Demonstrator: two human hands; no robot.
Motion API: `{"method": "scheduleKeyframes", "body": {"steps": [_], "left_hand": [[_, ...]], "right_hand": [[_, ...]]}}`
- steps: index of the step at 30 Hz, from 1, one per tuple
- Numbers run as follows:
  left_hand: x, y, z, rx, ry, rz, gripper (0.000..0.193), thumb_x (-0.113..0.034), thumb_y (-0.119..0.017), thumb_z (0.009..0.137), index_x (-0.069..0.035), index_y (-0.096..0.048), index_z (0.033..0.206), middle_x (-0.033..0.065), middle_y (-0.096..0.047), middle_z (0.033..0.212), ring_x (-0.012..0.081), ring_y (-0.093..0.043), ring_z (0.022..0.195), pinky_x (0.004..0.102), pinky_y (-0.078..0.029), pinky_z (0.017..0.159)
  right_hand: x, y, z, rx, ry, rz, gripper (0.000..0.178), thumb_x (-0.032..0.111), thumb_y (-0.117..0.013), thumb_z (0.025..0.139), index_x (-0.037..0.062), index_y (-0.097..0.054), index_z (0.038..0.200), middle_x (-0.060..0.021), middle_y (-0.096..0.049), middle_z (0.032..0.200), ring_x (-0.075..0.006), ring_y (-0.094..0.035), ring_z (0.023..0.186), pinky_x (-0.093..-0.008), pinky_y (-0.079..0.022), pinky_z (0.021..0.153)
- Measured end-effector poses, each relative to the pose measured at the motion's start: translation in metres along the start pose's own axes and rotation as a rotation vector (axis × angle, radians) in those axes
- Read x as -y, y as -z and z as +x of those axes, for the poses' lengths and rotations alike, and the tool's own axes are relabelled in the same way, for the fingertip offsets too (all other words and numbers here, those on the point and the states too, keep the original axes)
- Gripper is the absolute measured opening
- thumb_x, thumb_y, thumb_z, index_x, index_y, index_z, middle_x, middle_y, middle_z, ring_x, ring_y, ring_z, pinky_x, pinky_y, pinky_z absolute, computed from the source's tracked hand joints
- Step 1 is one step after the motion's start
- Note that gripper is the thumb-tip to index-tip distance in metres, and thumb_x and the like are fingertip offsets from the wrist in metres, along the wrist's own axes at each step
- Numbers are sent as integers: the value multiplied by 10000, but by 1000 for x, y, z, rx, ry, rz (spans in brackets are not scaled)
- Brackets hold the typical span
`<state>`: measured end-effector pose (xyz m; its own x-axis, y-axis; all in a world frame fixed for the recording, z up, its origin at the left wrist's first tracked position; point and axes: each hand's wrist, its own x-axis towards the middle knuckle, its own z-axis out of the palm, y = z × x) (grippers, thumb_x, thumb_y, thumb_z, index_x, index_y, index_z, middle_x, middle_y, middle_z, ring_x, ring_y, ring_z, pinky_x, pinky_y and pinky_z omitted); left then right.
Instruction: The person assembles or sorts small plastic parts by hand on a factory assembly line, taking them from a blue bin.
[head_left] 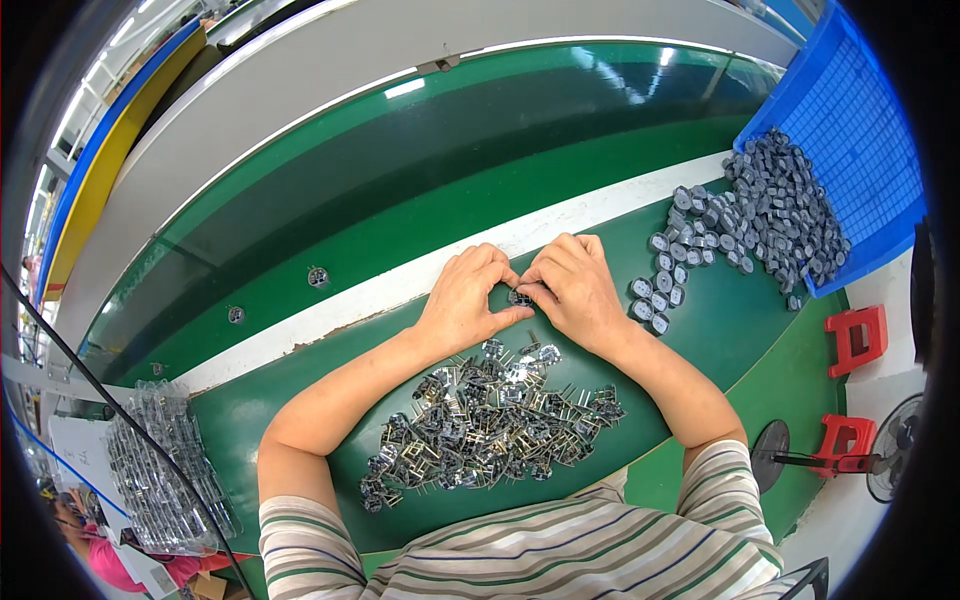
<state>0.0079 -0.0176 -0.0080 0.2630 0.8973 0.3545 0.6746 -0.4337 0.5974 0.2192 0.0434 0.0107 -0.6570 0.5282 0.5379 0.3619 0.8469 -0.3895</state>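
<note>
Small dark part (519, 297), one, held in two hands over green worktop (730, 330).
Left hand (468, 297) and right hand (573, 293): each grip pinched on the part, beyond a heap of pinned components (490, 420); grey rounded pieces (785, 205), many, at right, partly inside blue crate (840, 115).

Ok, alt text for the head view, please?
Left hand and right hand hold a small part over a green table. Below centre lies a pile of pinned parts; at right, grey caps lie by a blue crate.
</note>
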Motion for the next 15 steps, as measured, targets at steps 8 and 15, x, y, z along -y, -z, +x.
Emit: {"method": "scheduleKeyframes", "body": {"steps": [8, 15], "left_hand": [[2, -4, -1, -30, -7, -10, 392, -280, -949, 747, -83, -692, 967, 90, -614, 1045, 312, -600, 1051, 447, -466, 926], [1, -7, -1, -53, -8, 14, 399, -286, -950, 739, -86, -682, 957, 91, -619, 1042, 312, -602, 1056, 446, -460, 914]], "right_hand": [[2, 6, 3, 135, -51, -43, 126, 149, -809, 853, 74, -710, 875, -43, -679, 908, -252, -624, 977, -424, -427, 911], [1, 3, 2, 153, -231, 116, 141, 168, -830, 868, 82, -722, 840, -57, -709, 883, -256, -657, 945, -416, -446, 886]]}}
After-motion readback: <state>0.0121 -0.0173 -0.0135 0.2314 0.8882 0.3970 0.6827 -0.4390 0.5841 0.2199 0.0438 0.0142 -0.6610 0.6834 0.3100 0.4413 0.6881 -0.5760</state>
